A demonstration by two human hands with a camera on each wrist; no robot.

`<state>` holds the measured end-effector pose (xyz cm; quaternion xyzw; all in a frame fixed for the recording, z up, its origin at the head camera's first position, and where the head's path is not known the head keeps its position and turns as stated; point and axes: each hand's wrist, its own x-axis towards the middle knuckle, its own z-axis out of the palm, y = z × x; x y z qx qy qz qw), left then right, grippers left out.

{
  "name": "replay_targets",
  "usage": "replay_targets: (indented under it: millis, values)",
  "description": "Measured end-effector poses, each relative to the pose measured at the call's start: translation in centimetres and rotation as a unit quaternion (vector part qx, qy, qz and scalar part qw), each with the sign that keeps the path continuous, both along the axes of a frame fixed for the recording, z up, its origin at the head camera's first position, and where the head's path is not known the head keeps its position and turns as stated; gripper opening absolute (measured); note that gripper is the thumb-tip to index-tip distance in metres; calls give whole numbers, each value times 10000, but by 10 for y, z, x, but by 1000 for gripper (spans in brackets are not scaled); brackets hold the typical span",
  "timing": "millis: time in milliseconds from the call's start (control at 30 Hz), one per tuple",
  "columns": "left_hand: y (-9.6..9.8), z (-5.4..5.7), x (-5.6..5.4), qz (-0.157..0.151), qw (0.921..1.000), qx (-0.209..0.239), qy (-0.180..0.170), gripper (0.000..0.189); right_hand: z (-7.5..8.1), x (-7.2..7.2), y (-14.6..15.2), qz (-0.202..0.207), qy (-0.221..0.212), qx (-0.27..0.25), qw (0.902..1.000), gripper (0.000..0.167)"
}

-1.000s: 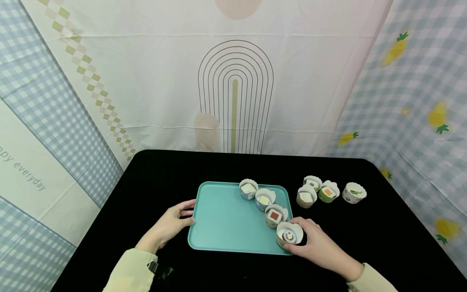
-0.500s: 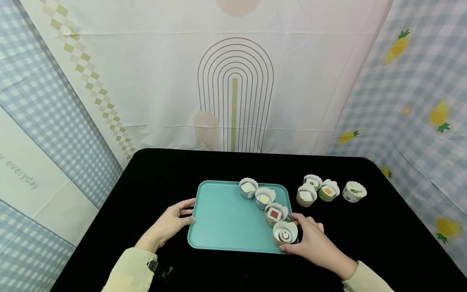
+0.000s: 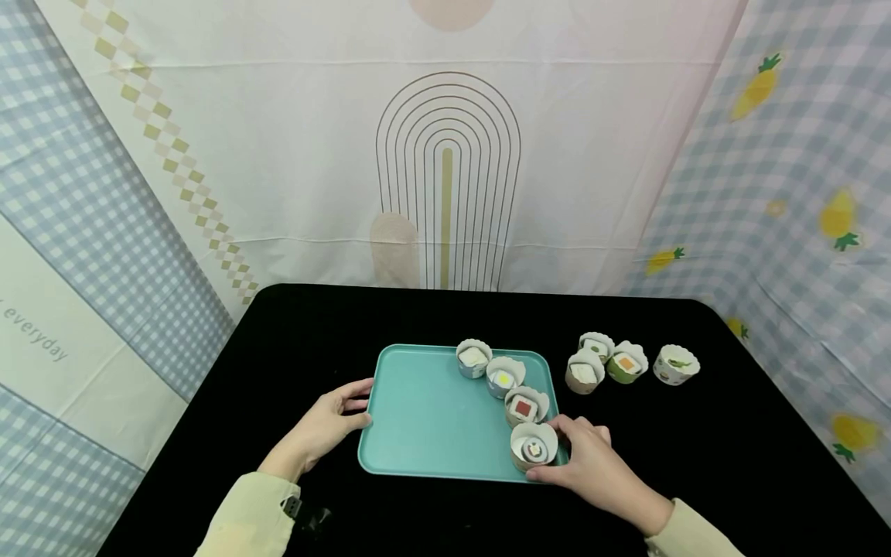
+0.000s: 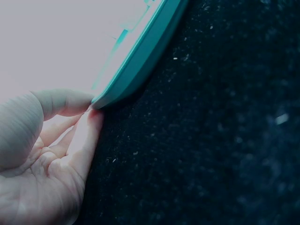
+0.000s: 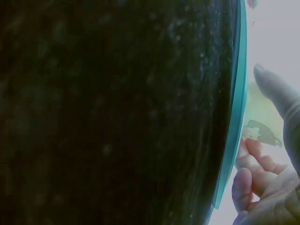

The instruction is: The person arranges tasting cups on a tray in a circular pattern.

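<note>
In the head view my left hand [image 3: 326,424] pinches the left rim of a teal rectangular tray [image 3: 438,418]; the left wrist view has thumb and fingertips meeting at the tray's edge [image 4: 133,65]. At the tray's front right corner, my right hand [image 3: 592,464] holds a paper baking cup [image 3: 524,439] between thumb and fingers. Inside it sits a small round piece with a pale center. Behind it on the tray stand a cup with a red-topped white piece [image 3: 522,407], one with a yellow-dotted piece [image 3: 504,379], and one with a plain white piece [image 3: 474,358].
Right of the tray, on the black tabletop [image 3: 313,325], several more filled paper cups stand: one with an orange-topped piece [image 3: 627,363], one with a white piece [image 3: 583,374], and a separate one with something green [image 3: 676,364]. Patterned cloths [image 3: 313,155] hang behind and at both sides.
My right hand has moved left with its baking cup, bringing it in from the tray's right edge to stand in front of the red-topped one. My left hand has stayed at the rim.
</note>
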<state>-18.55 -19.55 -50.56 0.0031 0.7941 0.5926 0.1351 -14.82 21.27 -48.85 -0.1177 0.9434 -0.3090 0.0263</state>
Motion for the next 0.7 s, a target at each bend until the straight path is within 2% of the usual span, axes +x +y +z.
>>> replay_targets:
  millis: [367,567,700]
  values:
    - [0,-1,0,-13,10000,26,12,59,3,-1,-5,-152,-73,-47,9998,90]
    - [-1,-1,0,4,10000,-12,37,59,2,0,-13,-121,-47,35,9999,89]
    - [0,-1,-1,1,10000,-4,43,59,3,2,-16,-43,36,91,9999,79]
